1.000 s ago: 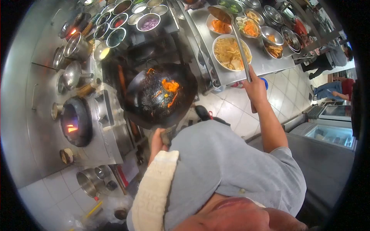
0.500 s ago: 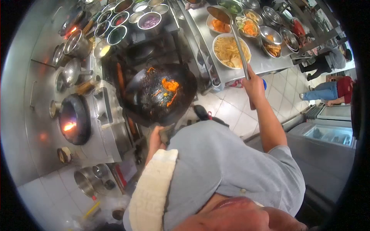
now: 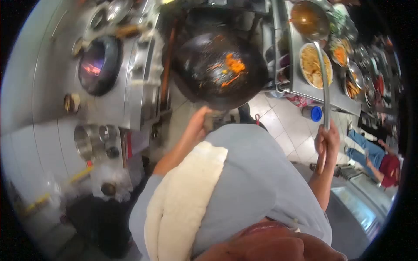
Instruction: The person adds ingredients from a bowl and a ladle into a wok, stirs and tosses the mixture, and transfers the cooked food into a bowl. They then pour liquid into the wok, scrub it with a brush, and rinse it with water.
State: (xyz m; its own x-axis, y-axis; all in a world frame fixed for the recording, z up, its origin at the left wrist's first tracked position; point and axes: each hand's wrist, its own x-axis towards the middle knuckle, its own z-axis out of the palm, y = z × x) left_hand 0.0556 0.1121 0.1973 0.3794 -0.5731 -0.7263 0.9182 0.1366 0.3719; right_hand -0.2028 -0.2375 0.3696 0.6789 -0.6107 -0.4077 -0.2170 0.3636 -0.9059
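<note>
My left hand is closed on a cloth at the near rim of a large black wok. Inside the wok lie orange food pieces and a few shreds on a dark, shiny surface. On the right, my right hand grips the long handle of a metal ladle. The ladle's bowl, apart from the wok, is over the steel counter and shows brownish contents. Just below that bowl is a white dish of pale sliced food.
A lit burner is at the left, with metal pots below it. Bowls of ingredients line the right counter. A blue-topped container stands by the counter's edge. Another person is at the far right.
The view has turned, so the wok appears farther right and higher. My right hand has come down and nearer my body with the ladle. My left hand still holds the cloth at the rim.
</note>
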